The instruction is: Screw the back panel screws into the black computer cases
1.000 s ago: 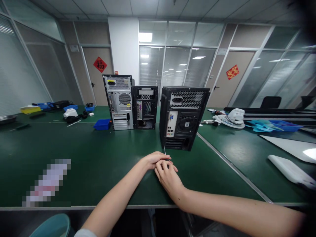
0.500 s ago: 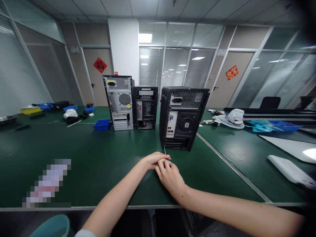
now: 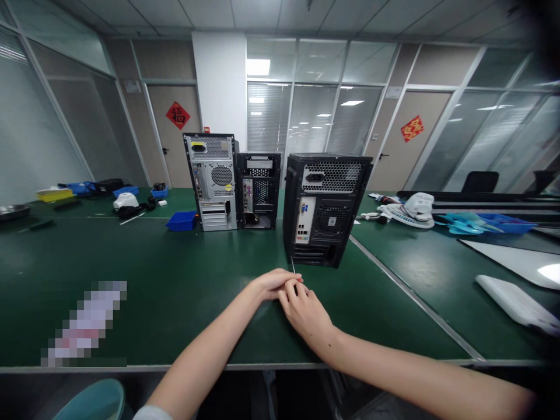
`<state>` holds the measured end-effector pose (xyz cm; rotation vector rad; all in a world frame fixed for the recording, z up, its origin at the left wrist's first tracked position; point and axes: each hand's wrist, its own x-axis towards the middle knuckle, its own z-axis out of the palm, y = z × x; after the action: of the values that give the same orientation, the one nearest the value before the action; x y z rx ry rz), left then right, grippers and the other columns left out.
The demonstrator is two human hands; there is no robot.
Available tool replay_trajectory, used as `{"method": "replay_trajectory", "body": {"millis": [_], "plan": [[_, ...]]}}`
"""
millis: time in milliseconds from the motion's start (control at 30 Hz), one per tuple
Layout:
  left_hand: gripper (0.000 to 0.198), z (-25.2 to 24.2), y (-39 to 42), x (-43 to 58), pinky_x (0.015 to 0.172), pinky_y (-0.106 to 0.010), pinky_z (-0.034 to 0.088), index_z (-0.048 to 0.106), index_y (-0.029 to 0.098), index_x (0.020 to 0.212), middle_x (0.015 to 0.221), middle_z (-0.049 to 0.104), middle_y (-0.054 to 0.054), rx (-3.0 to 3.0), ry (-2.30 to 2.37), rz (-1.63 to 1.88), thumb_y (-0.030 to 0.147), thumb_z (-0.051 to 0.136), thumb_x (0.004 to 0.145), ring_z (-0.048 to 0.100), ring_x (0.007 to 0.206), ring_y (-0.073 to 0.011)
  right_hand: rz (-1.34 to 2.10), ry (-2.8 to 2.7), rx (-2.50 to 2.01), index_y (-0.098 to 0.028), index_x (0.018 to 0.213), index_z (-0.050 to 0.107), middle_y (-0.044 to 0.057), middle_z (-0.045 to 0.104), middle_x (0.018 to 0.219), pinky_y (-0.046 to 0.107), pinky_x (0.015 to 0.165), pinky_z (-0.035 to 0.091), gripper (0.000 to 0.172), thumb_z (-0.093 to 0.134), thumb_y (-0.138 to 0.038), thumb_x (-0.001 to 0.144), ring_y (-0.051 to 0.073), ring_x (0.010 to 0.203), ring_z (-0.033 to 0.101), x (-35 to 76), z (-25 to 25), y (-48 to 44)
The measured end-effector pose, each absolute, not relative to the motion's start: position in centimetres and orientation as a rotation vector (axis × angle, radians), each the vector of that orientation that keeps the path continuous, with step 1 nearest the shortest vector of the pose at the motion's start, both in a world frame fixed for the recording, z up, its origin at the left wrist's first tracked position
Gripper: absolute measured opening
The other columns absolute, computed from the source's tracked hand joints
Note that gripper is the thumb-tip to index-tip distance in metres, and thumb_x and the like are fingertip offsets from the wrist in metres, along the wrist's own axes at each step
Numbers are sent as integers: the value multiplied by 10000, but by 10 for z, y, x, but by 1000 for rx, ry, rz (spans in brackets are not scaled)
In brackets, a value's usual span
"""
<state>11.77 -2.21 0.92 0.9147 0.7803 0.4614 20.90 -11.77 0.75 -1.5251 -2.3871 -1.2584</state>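
- The right hand (image 3: 306,306) is curled around the handle of what looks like a screwdriver (image 3: 293,265); the left hand (image 3: 276,282) lies against it at the handle's front, its exact grip hidden.
- The screwdriver's thin shaft reaches the lower left corner of the black computer tower's (image 3: 332,201) back, upright on the desk (image 3: 245,256). Whether the tip is seated is too small to tell.
- Slanted pressure could make the tip skid, scratching the casing.
- With neither hand bracing the tower, a hard push might slide or twist it.
- Crowded fingers could hamper turning, or catch the shaft if it slips.
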Motion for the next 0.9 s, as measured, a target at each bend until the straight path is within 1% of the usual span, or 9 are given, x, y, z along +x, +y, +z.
{"method": "replay_trajectory", "body": {"millis": [200, 367, 500, 600, 733, 900], "plan": [[150, 8, -21, 118, 529, -184, 412, 628, 82, 730, 577, 616, -21, 940, 778, 464, 225, 605, 767, 568, 535, -85, -1247, -2346, -1518, -148, 886, 554, 147, 607, 917, 288, 542, 454, 213, 373, -78, 798, 197, 717, 565, 211, 6, -118], [141, 8, -21, 118, 533, -184, 413, 617, 82, 715, 592, 618, -29, 940, 775, 465, 206, 593, 777, 572, 542, -86, -1187, -2320, -1525, -136, 903, 561, 165, 607, 932, 292, 530, 467, 237, 358, -63, 804, 210, 731, 577, 211, 5, -118], [140, 7, -20, 118, 524, -183, 403, 606, 75, 710, 560, 586, -16, 935, 760, 476, 191, 579, 784, 544, 505, -75, -1110, -2329, -1555, -146, 891, 553, 161, 608, 916, 294, 525, 467, 232, 351, -66, 811, 217, 735, 577, 211, 7, -118], [154, 6, -20, 117, 520, -185, 392, 601, 80, 709, 550, 566, -3, 935, 748, 478, 226, 639, 739, 526, 497, -71, -1049, -2336, -1598, -152, 892, 544, 150, 605, 903, 291, 532, 469, 216, 361, -74, 808, 212, 731, 574, 211, 9, -118], [244, 5, -19, 117, 534, -178, 387, 593, 91, 688, 564, 549, 14, 937, 731, 469, 297, 719, 653, 522, 524, -62, -948, -2335, -1644, -151, 926, 531, 152, 590, 951, 288, 551, 482, 219, 371, -68, 802, 210, 762, 574, 211, 11, -118], [252, 5, -19, 117, 487, -157, 359, 560, 105, 631, 496, 488, 48, 953, 708, 477, 300, 718, 640, 464, 458, -36, -798, -2322, -1715, -149, 957, 502, 163, 565, 1003, 290, 584, 496, 224, 347, -67, 817, 211, 801, 572, 211, 12, -119]]}}
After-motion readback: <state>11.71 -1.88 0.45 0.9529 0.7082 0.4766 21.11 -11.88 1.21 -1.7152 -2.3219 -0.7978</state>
